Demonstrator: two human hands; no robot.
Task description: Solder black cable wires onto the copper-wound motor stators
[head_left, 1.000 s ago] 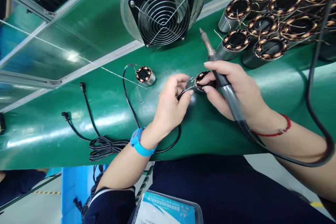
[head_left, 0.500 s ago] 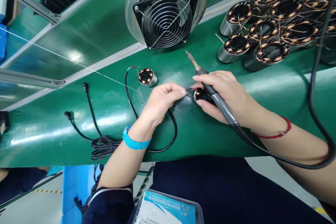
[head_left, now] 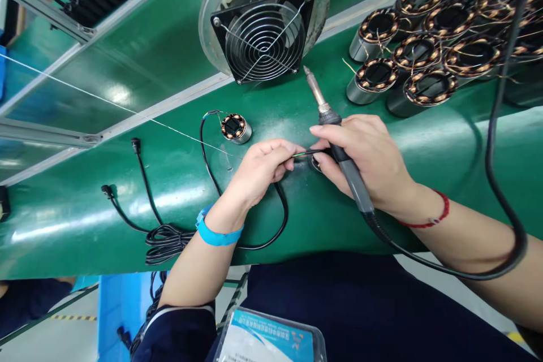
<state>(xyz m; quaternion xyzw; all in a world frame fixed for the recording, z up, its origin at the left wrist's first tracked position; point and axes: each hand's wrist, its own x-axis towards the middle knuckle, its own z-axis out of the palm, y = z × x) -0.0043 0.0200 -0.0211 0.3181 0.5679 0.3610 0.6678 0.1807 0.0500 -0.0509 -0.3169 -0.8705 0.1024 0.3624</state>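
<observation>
My left hand [head_left: 261,169] is closed, thumb and fingertips pinching the thin coloured wires [head_left: 300,154] at the end of a black cable [head_left: 283,215]. My right hand [head_left: 373,158] wraps round the handle of a soldering iron [head_left: 355,184], whose metal tip points up and away towards the fan. Its thumb and fingertips also meet at the dark end of the wires. Under these fingers sits a motor stator [head_left: 314,163], mostly hidden. Another small stator [head_left: 236,128], joined to a cable, stands beyond my left hand.
A round-housed fan with a wire guard [head_left: 263,51] stands at the back. Many wound stators [head_left: 430,87] crowd the back right. Coiled black cables [head_left: 167,242] with plugs lie at the left. A thin solder-like strand [head_left: 169,123] crosses from the left. The iron's cord [head_left: 494,181] loops at right.
The coloured wires now show between my hands, and my right fingers have closed on their far end. The stator there is more covered. The view has shifted slightly.
</observation>
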